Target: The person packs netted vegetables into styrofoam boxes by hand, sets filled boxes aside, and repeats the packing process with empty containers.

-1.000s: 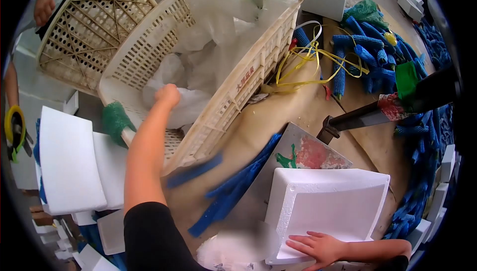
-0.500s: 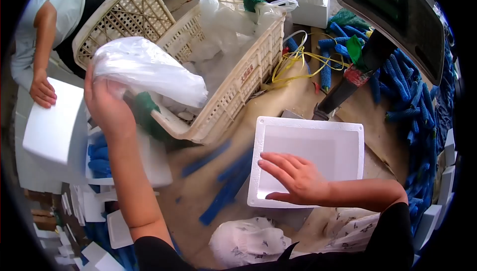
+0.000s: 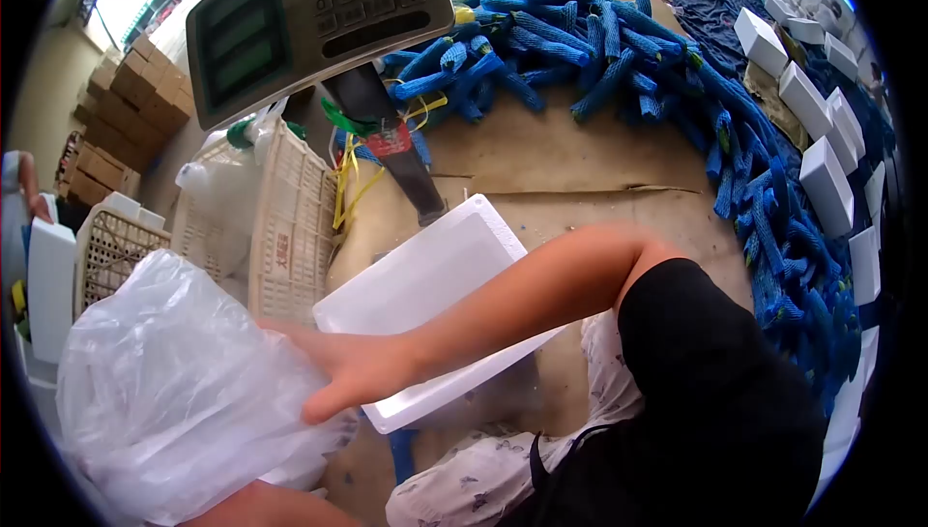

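A crumpled clear plastic bag (image 3: 184, 387) fills the lower left of the head view. My right hand (image 3: 353, 367) reaches across to its right side, thumb apart, with the fingertips partly lost behind the plastic. My left forearm shows at the bottom edge, and the left hand itself is hidden behind the bag. Under my right forearm a white foam box (image 3: 425, 271) stands open and tilted in view, beside the post of a scale (image 3: 411, 174).
The scale's display head (image 3: 309, 19) hangs at the upper left. Behind the bag stand cream plastic crates (image 3: 295, 222). Many blue-netted items (image 3: 580, 39) lie in a heap curving down the right, with white foam boxes (image 3: 826, 184) beyond. Another person's hand (image 3: 37, 200) is at the far left.
The view has swung right. The bag, lifted out of the crate by my left hand, now hangs at lower left and is spread wider. My right hand has moved from the foam box to the bag.
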The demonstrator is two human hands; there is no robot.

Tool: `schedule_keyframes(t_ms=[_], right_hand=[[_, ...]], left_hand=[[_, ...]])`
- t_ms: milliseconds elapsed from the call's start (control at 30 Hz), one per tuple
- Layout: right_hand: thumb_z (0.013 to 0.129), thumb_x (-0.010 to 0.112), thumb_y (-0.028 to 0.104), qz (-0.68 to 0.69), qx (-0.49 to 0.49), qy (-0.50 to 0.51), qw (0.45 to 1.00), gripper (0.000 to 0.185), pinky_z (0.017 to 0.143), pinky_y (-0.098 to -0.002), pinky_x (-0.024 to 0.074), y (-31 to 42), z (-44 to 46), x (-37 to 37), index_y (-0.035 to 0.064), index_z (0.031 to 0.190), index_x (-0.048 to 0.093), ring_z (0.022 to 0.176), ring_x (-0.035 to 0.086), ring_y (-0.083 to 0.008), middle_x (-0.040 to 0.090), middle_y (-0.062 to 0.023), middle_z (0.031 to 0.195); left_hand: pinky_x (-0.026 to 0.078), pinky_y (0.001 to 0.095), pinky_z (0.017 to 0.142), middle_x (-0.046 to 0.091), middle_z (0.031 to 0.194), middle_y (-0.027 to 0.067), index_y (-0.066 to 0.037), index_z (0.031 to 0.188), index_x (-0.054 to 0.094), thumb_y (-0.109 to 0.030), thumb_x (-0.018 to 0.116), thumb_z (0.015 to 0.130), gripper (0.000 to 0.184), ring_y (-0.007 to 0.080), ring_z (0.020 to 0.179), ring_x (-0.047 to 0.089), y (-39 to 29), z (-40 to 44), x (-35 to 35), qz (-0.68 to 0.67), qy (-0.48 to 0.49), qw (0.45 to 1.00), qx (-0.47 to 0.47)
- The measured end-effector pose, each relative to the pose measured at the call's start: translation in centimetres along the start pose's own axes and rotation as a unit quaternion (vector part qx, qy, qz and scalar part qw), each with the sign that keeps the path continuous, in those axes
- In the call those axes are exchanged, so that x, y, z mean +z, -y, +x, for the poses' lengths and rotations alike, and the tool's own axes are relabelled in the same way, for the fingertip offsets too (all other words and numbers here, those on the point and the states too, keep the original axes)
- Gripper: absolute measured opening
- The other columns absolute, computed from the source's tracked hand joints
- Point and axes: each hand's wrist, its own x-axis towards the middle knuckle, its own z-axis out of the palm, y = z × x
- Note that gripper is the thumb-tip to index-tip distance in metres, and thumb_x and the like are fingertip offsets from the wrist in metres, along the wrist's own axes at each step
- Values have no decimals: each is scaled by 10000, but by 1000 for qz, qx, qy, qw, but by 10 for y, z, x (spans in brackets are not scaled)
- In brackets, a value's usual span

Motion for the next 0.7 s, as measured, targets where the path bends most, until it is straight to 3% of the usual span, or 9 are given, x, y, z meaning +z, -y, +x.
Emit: schedule_keyframes(t_ms=[133,200,333,400,500,533,600,633,700], right_hand=[[820,560,315,41,176,-92,979,717,1036,-355,361,14,-77,-86,71,1448,315,1232,436,-233,473,-134,1331],[838,531,366,91,228,-118,962,636,1017,-362,374,-5,-102,-134,80,1396,429,1212,450,-226,496,-109,1308],[813,545,504,-127,442,-69,885,535,985,-398,390,-62,-116,-166,151,1208,618,1200,461,-255,530,-110,1294],[771,589,484,-208,464,23,861,568,935,-418,436,-83,-112,-159,101,1188,631,1139,527,-298,576,-159,1243],[773,633,248,-564,361,194,716,529,869,-411,474,-37,-112,-136,-2,1233,557,1071,605,-315,624,-170,1148],[761,621,134,-659,213,129,710,453,800,-384,500,-47,-125,-140,19,1196,567,1009,613,-279,632,-122,1055],[741,622,113,-628,-215,-25,747,387,756,-362,510,-24,-159,-171,53,1121,583,947,606,-256,613,-71,960],[733,615,110,-642,-219,-93,729,350,749,-363,507,-5,-186,-192,75,1081,592,936,601,-250,605,-56,947],[724,605,106,-713,-165,-207,650,274,731,-370,500,18,-256,-253,125,998,611,915,597,-229,601,-34,936]], left_hand=[[342,469,1088,425,1399,220,28,1357,446,-71,353,920,457,356,1271,455,31,-7,-68,123,134,983,-29],[304,453,1105,418,1398,210,8,1361,442,55,385,864,502,358,1303,415,84,16,-164,383,447,804,82],[265,430,1091,513,1223,194,36,868,561,9,483,744,148,368,1187,467,80,-70,-73,362,698,604,129],[347,429,1048,585,1096,181,3,936,630,8,480,711,271,360,1114,538,123,-99,-73,265,744,568,-230],[387,384,1009,580,1113,206,12,1132,586,-7,509,785,356,352,1100,537,185,-120,-101,334,607,480,-539],[387,384,1009,580,1113,206,12,1132,586,-7,509,785,356,352,1100,537,207,-131,-107,335,613,468,-541],[429,335,948,531,1210,156,9,1358,370,-29,578,800,597,283,1077,545,240,-152,-110,371,796,447,-170],[443,345,959,472,1295,153,-21,1396,289,-93,728,737,795,292,1123,535,238,-166,-93,443,821,351,-80],[406,401,987,385,1358,173,30,1368,326,-124,781,684,836,340,1198,488,250,-179,-94,432,781,347,-289]])
